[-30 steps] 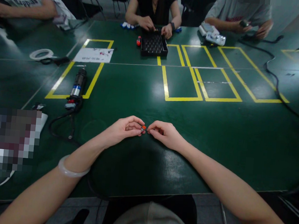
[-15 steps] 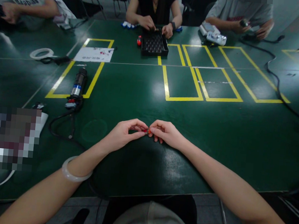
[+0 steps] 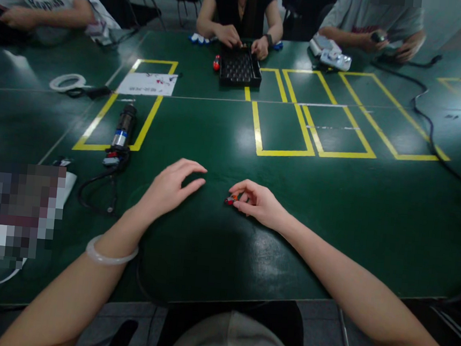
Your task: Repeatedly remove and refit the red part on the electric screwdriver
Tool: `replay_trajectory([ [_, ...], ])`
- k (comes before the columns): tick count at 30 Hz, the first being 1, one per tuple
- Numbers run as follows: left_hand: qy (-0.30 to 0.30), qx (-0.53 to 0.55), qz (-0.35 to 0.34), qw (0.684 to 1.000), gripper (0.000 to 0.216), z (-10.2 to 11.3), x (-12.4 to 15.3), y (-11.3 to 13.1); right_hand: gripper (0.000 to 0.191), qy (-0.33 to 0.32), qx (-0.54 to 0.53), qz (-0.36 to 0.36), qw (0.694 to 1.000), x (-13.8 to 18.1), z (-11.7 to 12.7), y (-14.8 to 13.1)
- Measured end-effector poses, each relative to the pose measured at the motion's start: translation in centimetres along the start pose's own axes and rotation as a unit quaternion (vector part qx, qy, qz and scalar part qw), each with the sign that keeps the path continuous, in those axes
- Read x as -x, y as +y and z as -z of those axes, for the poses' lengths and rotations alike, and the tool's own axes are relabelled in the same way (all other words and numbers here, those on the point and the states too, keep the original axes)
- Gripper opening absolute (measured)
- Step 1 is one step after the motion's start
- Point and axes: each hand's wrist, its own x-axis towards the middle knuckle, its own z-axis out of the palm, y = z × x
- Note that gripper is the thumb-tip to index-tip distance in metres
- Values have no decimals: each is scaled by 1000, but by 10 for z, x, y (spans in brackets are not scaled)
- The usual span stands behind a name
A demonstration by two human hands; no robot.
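My right hand [image 3: 254, 201] pinches a small red and orange piece [image 3: 231, 199] with a greyish middle between thumb and fingertips, just above the green tabletop. The piece is too small for its kind to show, and my fingers cover part of it. To its left, my left hand [image 3: 177, 184] is empty, its thumb and fingers apart and pointing toward the piece without touching it. A pale bangle [image 3: 110, 259] circles my left wrist.
A black cylindrical device [image 3: 121, 131] with a cable lies at left, near a white sheet [image 3: 147, 84] and a tape roll [image 3: 67, 82]. Yellow tape outlines [image 3: 285, 154] mark the green table [image 3: 201, 133]. Opposite, a person's hands are at a black gridded tray [image 3: 240, 81]; two more people sit alongside.
My left hand has let go of the small piece and moved left and slightly away from me, fingers spreading. My right hand keeps the piece at nearly the same spot.
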Motion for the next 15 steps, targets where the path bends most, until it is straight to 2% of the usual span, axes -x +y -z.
replay_trajectory([
  [2,49,-91,70,992,43,11,1,-29,29,13,33,5,999,0,1,-1],
  [5,86,-214,202,952,63,29,10,-72,26,29,79,18,996,1,2,-2],
  [7,82,-260,288,918,72,41,18,-93,23,37,94,27,994,1,2,-2],
  [10,33,-271,390,879,72,54,29,-113,20,40,106,40,993,1,2,-1],
  [12,-2,-258,421,870,71,58,32,-120,19,40,119,58,990,1,3,-2],
  [15,3,-259,390,884,66,59,34,-126,17,45,139,76,986,2,3,-3],
])
